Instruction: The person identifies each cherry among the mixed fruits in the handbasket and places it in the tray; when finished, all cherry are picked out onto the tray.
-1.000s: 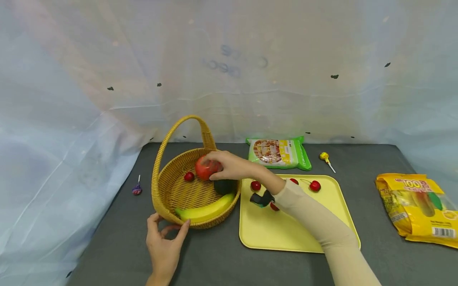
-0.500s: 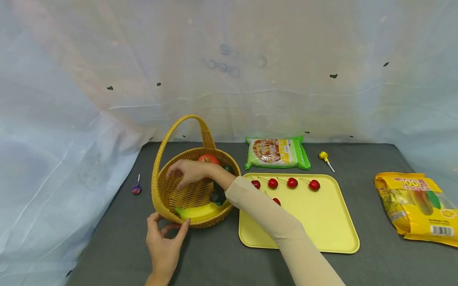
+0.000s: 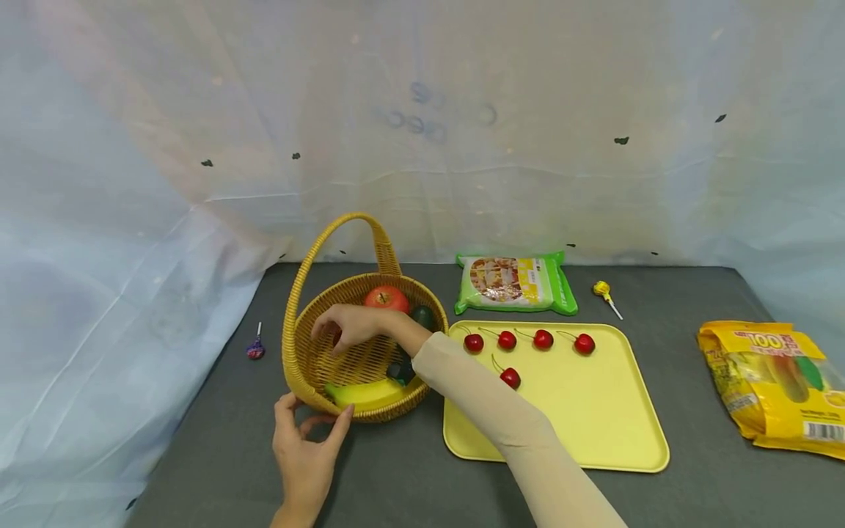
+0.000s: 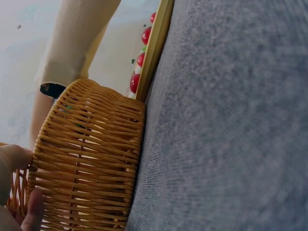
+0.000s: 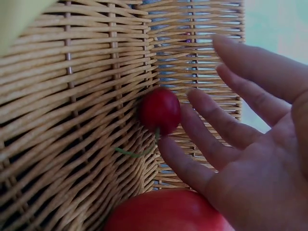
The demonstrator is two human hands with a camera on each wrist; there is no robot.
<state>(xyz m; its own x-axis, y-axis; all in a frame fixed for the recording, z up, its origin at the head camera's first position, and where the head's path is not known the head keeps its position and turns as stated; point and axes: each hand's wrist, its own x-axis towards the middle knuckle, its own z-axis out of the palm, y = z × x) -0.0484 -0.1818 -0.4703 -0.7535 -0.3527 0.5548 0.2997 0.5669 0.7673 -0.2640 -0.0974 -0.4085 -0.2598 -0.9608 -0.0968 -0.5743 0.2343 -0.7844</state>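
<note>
A wicker basket [image 3: 300, 352] with a tall handle stands left of the middle. My left hand [image 3: 305, 455] pinches its near rim between thumb and fingers. My right hand [image 3: 353, 326] reaches inside, its fingers loosely extended. In the right wrist view a cherry [image 5: 161, 110] with a green stem lies against the wicker, right at my fingertips and not gripped; the hand hides it in the head view. A large red fruit [image 3: 386, 298], like a pomegranate, rests at the basket's back. A dark green avocado [image 3: 424, 317] sits at the right side, and a banana [image 3: 370, 394] along the near side.
Right of the basket lies a yellow tray [image 3: 594, 418] with several cherries [image 3: 543, 339]. Behind it is a green snack bag [image 3: 511, 282], with a yellow lollipop [image 3: 601, 289] beside it. A yellow bag [image 3: 779, 385] lies far right, and a purple lollipop [image 3: 255, 348] left.
My right hand has let go of the large red fruit at the basket's back and moved left and lower, to the cherry. The left hand keeps its place on the rim.
</note>
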